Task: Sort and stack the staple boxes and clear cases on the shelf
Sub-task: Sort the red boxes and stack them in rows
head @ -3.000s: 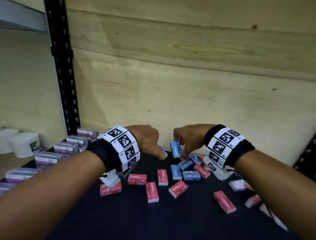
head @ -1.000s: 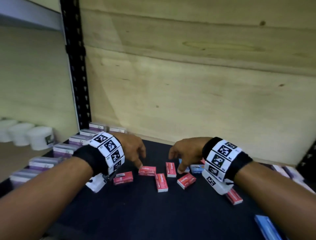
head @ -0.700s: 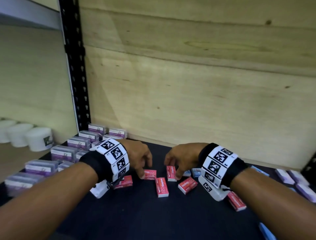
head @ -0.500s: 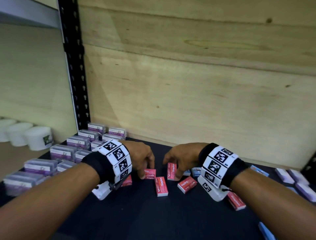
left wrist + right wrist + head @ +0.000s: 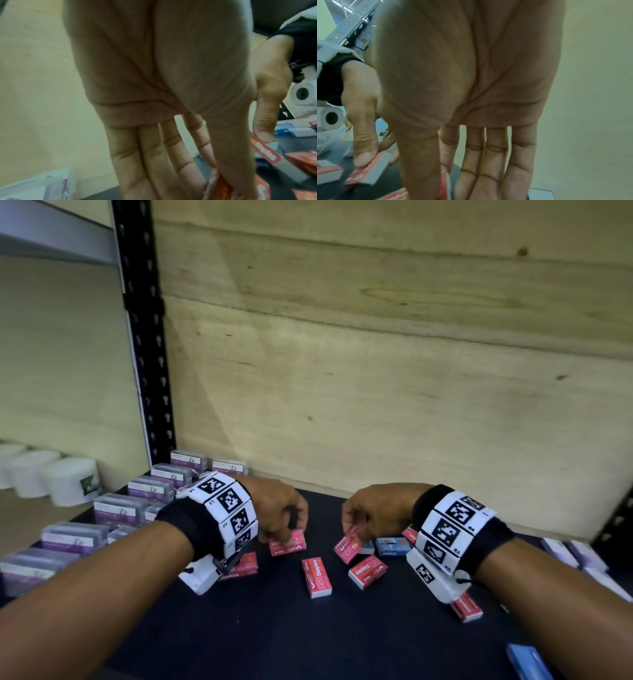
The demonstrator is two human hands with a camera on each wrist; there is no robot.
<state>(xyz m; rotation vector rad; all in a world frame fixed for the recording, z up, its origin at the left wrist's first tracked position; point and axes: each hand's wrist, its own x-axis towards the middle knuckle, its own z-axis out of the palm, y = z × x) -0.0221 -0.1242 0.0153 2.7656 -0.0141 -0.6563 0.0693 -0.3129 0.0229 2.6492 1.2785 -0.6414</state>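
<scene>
Small red staple boxes lie scattered on the dark shelf [image 5: 308, 638]. My left hand [image 5: 281, 534] pinches one red staple box [image 5: 287, 543] between thumb and fingers, its edge raised; the left wrist view shows this box [image 5: 223, 189] at the fingertips. My right hand [image 5: 352, 529] pinches another red staple box [image 5: 347, 545], tilted up off the shelf, also seen as the box [image 5: 443, 182] under the thumb. Between the hands, loose red boxes [image 5: 317, 577] [image 5: 367, 571] lie flat. Clear cases [image 5: 120, 508] with purple labels stand in rows at the left.
Blue boxes [image 5: 392, 544] lie behind my right hand, and another blue box [image 5: 525, 660] sits at the front right. More clear cases [image 5: 561, 553] lie at the far right. White tubs [image 5: 68, 481] stand beyond the black upright [image 5: 144, 337]. A plywood wall [image 5: 376, 371] closes the back.
Both hands came down onto the red boxes and closed on one each; the two boxes now tilt up off the shelf. The blue boxes were left behind.
</scene>
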